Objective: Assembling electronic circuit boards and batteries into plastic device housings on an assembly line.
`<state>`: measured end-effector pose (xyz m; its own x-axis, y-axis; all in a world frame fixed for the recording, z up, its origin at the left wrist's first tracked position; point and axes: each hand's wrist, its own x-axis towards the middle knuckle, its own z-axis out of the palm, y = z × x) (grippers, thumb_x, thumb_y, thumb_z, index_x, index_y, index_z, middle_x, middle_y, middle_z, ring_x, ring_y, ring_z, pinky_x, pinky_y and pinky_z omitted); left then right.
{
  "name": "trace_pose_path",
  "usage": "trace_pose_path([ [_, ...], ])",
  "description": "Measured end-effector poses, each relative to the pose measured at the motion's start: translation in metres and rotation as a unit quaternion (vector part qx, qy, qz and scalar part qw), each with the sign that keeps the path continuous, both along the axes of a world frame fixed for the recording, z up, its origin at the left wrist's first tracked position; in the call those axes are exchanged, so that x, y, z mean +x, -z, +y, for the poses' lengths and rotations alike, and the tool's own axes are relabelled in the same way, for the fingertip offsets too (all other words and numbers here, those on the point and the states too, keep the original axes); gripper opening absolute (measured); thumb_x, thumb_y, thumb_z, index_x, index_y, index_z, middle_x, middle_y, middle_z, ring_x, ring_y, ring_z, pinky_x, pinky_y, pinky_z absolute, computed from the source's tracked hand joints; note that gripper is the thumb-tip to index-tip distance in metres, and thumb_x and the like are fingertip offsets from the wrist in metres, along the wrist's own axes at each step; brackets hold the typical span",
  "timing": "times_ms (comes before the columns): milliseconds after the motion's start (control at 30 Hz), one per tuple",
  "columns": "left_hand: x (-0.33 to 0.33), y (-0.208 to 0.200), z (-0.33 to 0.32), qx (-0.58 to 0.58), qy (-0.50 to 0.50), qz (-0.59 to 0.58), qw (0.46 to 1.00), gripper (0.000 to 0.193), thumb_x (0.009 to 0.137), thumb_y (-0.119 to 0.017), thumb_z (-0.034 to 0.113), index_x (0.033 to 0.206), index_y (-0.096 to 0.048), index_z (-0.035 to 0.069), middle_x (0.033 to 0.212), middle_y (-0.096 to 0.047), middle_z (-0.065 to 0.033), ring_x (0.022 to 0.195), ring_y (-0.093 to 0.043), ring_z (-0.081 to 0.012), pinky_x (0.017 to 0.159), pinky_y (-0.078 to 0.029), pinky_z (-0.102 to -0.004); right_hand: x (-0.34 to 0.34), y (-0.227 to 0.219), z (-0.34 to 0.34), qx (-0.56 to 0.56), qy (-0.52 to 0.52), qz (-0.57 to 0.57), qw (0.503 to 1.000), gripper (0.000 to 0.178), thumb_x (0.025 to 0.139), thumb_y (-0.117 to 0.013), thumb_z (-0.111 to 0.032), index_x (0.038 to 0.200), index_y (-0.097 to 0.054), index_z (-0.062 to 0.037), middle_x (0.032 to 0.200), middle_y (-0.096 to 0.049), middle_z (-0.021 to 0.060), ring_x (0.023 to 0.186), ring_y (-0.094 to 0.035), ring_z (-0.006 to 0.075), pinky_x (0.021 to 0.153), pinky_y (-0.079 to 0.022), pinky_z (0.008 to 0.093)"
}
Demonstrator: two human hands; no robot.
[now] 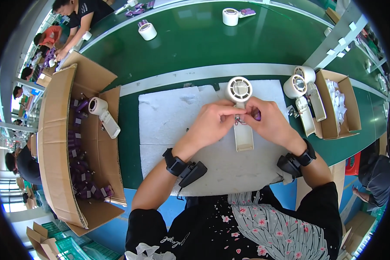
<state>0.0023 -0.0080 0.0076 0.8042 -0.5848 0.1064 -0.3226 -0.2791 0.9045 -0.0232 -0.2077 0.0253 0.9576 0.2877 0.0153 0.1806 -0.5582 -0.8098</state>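
Observation:
A white handheld fan housing (pixel 244 141) lies lengthwise on the foam pad, its round slotted head pointing away from me and its hollow handle toward me. My left hand (pixel 209 124) reaches in over the neck, fingers closed in a pinch; what is between the fingertips is hidden. My right hand (pixel 271 122) is curled around a small purple-wrapped battery (pixel 257 115), which shows partly between the fingers. Its fingertips meet those of my left hand above the neck. Thin dark red wires (pixel 238 121) show just below the fingertips, inside the handle's upper end.
The white foam pad (pixel 169 125) lies on a green table. At left stands a cardboard box (pixel 58 143) with several purple batteries and a fan housing (pixel 109 123). More housings (pixel 295 86) and a small box (pixel 351 108) of white parts stand at right. Co-workers sit at far left.

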Motion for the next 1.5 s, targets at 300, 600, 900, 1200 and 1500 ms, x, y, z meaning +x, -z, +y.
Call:
trace_pose_path([
  [300,0.004,0.008,0.012,-0.083,-0.052,-0.046,0.994,0.035,0.083,-0.054,-0.007,0.111,-0.067,0.007,0.104,-0.061,-0.0069,0.082,-0.058,-0.0126,0.068,-0.046,-0.0245,0.004,-0.008,-0.026,0.164,-0.091,0.161,0.969,0.03,0.079,-0.065,-0.001,0.107,-0.054,-0.0041,0.092,-0.059,0.0036,0.072,-0.059,0.0118,0.065,-0.049,0.028],
  [600,0.001,0.019,0.013,-0.1,-0.104,-0.011,0.989,0.033,0.079,-0.061,-0.004,0.11,-0.066,0.007,0.101,-0.06,-0.0044,0.079,-0.057,-0.0099,0.067,-0.047,-0.0226,-0.005,-0.012,-0.021,-0.173,0.013,-0.187,0.967,0.013,0.076,-0.068,-0.001,0.089,-0.066,0.0018,0.093,-0.067,0.0126,0.082,-0.065,0.0286,0.072,-0.054,0.0358],
  [900,0.004,0.017,0.01,-0.083,-0.118,-0.005,0.99,0.032,0.079,-0.06,-0.003,0.109,-0.066,0.006,0.099,-0.062,-0.0037,0.075,-0.058,-0.0085,0.066,-0.048,-0.0222,-0.003,-0.015,-0.017,-0.233,-0.096,-0.237,0.938,0.005,0.074,-0.068,-0.004,0.074,-0.067,0.0012,0.095,-0.069,0.0148,0.082,-0.065,0.0308,0.073,-0.054,0.0372],
  [1200,0.001,0.014,0.007,-0.082,-0.127,0.06,0.987,0.032,0.079,-0.058,-0.002,0.109,-0.065,0.006,0.094,-0.066,-0.0061,0.072,-0.061,-0.0114,0.068,-0.051,-0.0269,-0.002,-0.023,-0.016,-0.203,-0.099,-0.241,0.944,0.008,0.072,-0.064,0.0,0.066,-0.061,0.0046,0.086,-0.068,0.0151,0.073,-0.063,0.0335,0.069,-0.053,0.0398],
  [1500,-0.001,0.017,0.002,-0.09,-0.159,0.024,0.983,0.032,0.077,-0.059,-0.001,0.107,-0.066,0.008,0.091,-0.066,-0.0061,0.071,-0.061,-0.012,0.067,-0.05,-0.0275,0.001,-0.024,-0.016,-0.186,-0.115,-0.252,0.943,0.009,0.073,-0.063,0.0,0.065,-0.061,0.0048,0.085,-0.067,0.0161,0.072,-0.063,0.0343,0.068,-0.053,0.0416],
])
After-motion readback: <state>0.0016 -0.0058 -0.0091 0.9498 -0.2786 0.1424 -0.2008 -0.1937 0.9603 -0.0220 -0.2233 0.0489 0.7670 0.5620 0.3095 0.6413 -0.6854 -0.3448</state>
